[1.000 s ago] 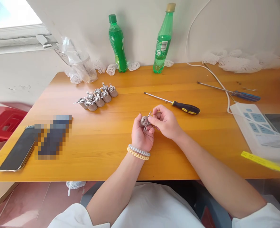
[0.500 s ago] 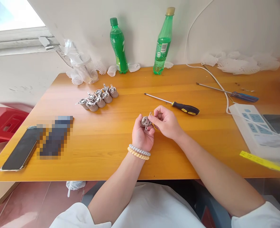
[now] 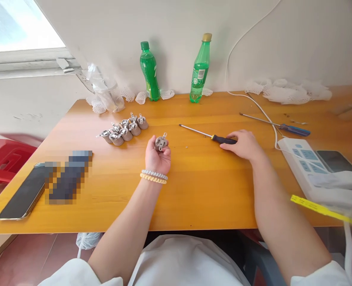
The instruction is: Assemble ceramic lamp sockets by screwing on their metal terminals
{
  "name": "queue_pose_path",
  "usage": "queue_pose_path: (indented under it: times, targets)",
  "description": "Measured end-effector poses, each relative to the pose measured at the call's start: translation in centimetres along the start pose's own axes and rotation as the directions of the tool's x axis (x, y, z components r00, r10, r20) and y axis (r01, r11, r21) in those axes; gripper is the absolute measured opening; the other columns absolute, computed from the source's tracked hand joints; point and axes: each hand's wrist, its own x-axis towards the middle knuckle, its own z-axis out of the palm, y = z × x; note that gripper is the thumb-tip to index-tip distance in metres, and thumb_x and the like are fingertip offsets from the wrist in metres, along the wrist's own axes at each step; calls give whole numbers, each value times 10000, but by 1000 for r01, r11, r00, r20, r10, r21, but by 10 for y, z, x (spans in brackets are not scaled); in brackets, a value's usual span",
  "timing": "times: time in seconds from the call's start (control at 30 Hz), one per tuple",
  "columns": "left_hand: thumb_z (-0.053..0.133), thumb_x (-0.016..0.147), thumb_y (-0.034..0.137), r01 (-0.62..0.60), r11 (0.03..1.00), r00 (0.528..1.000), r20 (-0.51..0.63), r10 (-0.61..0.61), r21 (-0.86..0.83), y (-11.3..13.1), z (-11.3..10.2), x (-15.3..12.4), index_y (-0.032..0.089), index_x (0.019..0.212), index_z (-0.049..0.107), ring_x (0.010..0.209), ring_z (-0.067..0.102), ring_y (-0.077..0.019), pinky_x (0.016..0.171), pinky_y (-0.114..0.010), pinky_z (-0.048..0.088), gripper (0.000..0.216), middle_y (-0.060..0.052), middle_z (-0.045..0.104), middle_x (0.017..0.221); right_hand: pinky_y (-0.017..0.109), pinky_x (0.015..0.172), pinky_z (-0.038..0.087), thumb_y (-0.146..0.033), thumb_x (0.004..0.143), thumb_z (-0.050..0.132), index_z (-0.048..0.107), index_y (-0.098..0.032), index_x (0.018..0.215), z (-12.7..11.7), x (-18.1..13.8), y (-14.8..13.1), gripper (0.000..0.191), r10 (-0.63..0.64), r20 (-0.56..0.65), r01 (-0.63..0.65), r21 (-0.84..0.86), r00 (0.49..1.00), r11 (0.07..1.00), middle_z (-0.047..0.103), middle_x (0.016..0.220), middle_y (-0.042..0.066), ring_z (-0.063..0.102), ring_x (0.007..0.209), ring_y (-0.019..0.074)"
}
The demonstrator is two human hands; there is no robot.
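My left hand (image 3: 158,159) is closed around a small grey-brown round part with metal tabs (image 3: 160,143), held above the table with its top facing up. To the right, my right hand (image 3: 246,145) has its thumb and fingers around the black and yellow handle of a screwdriver (image 3: 220,139). Its shaft lies on the table and points to the far left. A tiny screw (image 3: 205,136) lies beside the shaft, and a small light metal piece (image 3: 186,147) rests between my hands. Several similar grey-brown parts (image 3: 126,133) stand grouped at the left.
Two green bottles (image 3: 150,75) stand along the wall. A second screwdriver (image 3: 295,130) with a blue handle lies at the right, near a white cable and a power strip (image 3: 308,159). A phone (image 3: 23,194) lies at the left edge, beside a blurred-out dark object (image 3: 70,174).
My right hand has left the grey-brown part and moved right onto the screwdriver handle. My left hand, still holding the part, has shifted left. The camera view has tilted slightly.
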Motion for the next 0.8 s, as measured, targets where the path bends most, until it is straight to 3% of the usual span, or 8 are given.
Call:
queue_pose_path:
  times: [0.1, 0.17, 0.23, 0.3, 0.4, 0.53, 0.67, 0.8]
  targets:
    - [444, 900, 289, -77, 997, 997, 8, 76, 17, 21, 5, 18, 150, 696, 488, 402, 344, -28, 346, -115, 263, 251, -13, 527, 587, 370, 655, 461, -464, 622, 712, 703, -192, 836, 7, 2, 4, 347, 29, -29, -24, 172, 999, 985, 662, 801, 74, 591, 739, 223]
    - [446, 899, 282, -107, 993, 994, 20, 106, 39, 29, 4, 30, 154, 693, 486, 404, 347, -31, 350, -116, 278, 246, -8, 520, 576, 313, 503, 422, -441, 608, 739, 701, -186, 833, 11, 2, 2, 343, 114, -86, -67, 420, 990, 905, 651, 698, 52, 545, 563, 164]
    - [449, 898, 284, -111, 992, 993, 37, 109, 56, 32, -1, 38, 154, 690, 483, 408, 351, -33, 349, -116, 279, 247, -10, 523, 576, 276, 392, 347, -392, 578, 780, 685, -171, 830, 12, 2, -2, 349, 212, -81, -97, 694, 974, 713, 629, 623, 37, 485, 446, 126]
    - [451, 898, 288, -102, 993, 994, 44, 99, 65, 30, -7, 42, 147, 697, 491, 414, 359, -33, 348, -113, 278, 249, -15, 530, 581, 253, 366, 332, -327, 548, 807, 648, -182, 851, 12, 1, -8, 372, 246, -63, -76, 854, 967, 514, 633, 631, 26, 533, 466, 136]
    - [441, 903, 287, -60, 996, 997, 54, 57, 65, 27, -14, 43, 137, 707, 501, 419, 368, -32, 347, -111, 275, 254, -24, 537, 592, 231, 390, 378, -240, 527, 802, 593, -221, 849, 9, -2, -18, 383, 202, -36, -25, 956, 979, 292, 636, 660, 4, 631, 601, 173]
    - [428, 909, 294, -49, 997, 997, 68, 46, 53, 26, -17, 42, 138, 707, 504, 415, 365, -31, 345, -113, 271, 266, -23, 534, 598, 231, 425, 437, -234, 567, 743, 603, -236, 806, 13, -3, -30, 277, 212, -12, 1, 999, 977, 54, 628, 712, -14, 633, 613, 142]
    - [446, 901, 291, -93, 993, 994, 63, 88, 75, 25, -18, 45, 138, 694, 496, 412, 363, -34, 351, -126, 272, 263, -26, 545, 600, 214, 334, 364, -317, 649, 625, 552, -220, 714, 22, -1, -33, 138, 274, 39, -28, 999, 961, -41, 580, 637, -13, 549, 469, 107]
    - [508, 867, 287, -141, 982, 989, 55, 134, 126, 20, -19, 50, 151, 684, 480, 412, 383, -46, 361, -149, 286, 231, -30, 563, 607, 201, 260, 265, -273, 590, 588, 524, -210, 653, 29, -1, -35, 109, 308, 79, -84, 996, 948, 3, 512, 511, -26, 477, 357, 110]
